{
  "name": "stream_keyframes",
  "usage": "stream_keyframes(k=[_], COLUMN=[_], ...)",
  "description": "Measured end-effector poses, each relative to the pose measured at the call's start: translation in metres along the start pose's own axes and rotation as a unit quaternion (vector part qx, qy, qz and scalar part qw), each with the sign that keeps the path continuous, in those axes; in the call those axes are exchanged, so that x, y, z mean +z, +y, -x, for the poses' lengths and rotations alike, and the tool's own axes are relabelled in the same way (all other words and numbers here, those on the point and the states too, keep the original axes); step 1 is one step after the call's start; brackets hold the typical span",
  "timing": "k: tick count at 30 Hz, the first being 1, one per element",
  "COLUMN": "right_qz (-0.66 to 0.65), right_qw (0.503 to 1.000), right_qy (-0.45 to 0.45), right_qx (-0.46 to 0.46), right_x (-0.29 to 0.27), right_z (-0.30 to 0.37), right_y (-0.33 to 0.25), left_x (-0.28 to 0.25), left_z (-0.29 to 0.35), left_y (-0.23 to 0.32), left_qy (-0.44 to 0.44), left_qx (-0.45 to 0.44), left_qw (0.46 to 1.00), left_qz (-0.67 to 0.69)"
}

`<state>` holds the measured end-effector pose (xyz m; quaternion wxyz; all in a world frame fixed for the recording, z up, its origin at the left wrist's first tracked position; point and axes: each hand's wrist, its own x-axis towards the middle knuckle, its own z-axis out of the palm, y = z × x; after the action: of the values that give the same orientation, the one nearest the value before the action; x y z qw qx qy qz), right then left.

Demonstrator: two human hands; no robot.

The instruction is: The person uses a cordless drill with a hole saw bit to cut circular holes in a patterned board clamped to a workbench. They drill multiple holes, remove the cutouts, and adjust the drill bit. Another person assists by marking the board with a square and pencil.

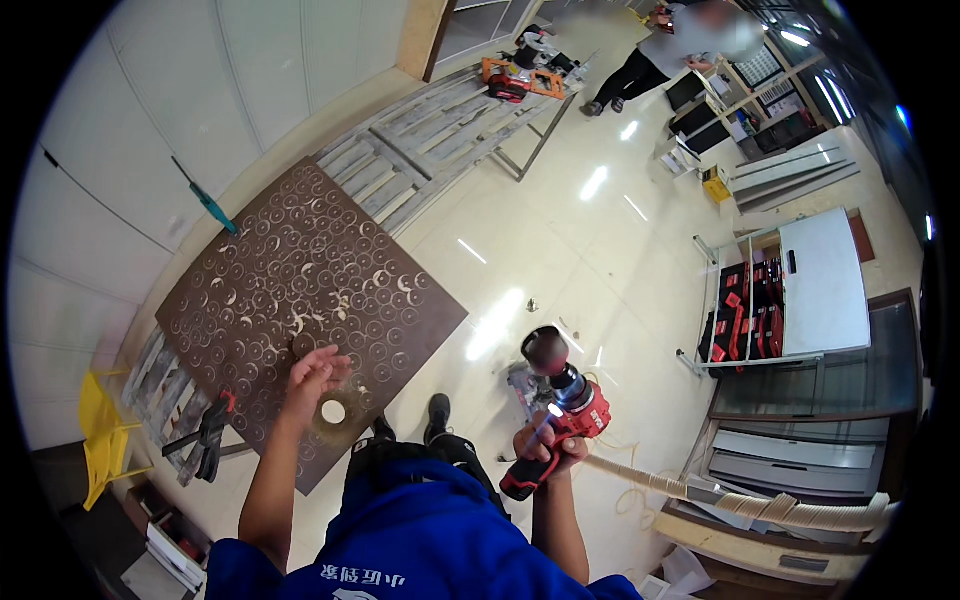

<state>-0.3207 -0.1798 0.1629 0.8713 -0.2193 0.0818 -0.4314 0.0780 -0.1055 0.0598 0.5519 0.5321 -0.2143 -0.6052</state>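
In my right hand [545,452] is a red cordless drill [585,410], its work light lit. A dark round hole saw [545,350] is fitted at its front, pointing away from me over the floor. My left hand [317,375] is open, fingers stretched out, with nothing visible in it. It hovers over or rests on a brown board [390,270]; I cannot tell which. Many round cut rings mark that board, with pale dust scattered among them. Close to my left hand is a cut-through hole [333,411], ringed by dust.
Grey slatted bench [440,130] supports the board and carries red and orange tools [515,80]. Black-and-red clamps [210,435] grip the near left side; a teal-handled clamp [210,208] is at the far edge. Yellow stool [105,440] left, ribbed hose [740,503] right, another person [650,60] behind.
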Motion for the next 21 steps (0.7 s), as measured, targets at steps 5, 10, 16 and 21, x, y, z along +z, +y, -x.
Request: stream_keyframes(k=[5, 10, 16, 21], right_qz=[0.022, 0.026, 0.151, 0.279], right_qw=[0.995, 0.995, 0.977, 0.949], right_qy=[0.096, 0.095, 0.148, 0.134], right_qx=[-0.031, 0.013, 0.031, 0.055], right_x=[-0.002, -0.029, -0.068, -0.104], right_z=[0.012, 0.022, 0.054, 0.061], right_y=[-0.025, -0.070, -0.138, -0.162], left_x=[0.052, 0.113, 0.217, 0.314], left_z=[0.000, -0.002, -0.011, 0.007], left_y=[-0.010, -0.039, -0.094, -0.094], left_qy=[-0.027, -0.053, -0.091, -0.148], left_qx=[-0.010, 0.007, -0.008, -0.061], left_qw=[1.000, 0.998, 0.996, 0.976], left_qz=[-0.010, -0.021, -0.011, -0.147])
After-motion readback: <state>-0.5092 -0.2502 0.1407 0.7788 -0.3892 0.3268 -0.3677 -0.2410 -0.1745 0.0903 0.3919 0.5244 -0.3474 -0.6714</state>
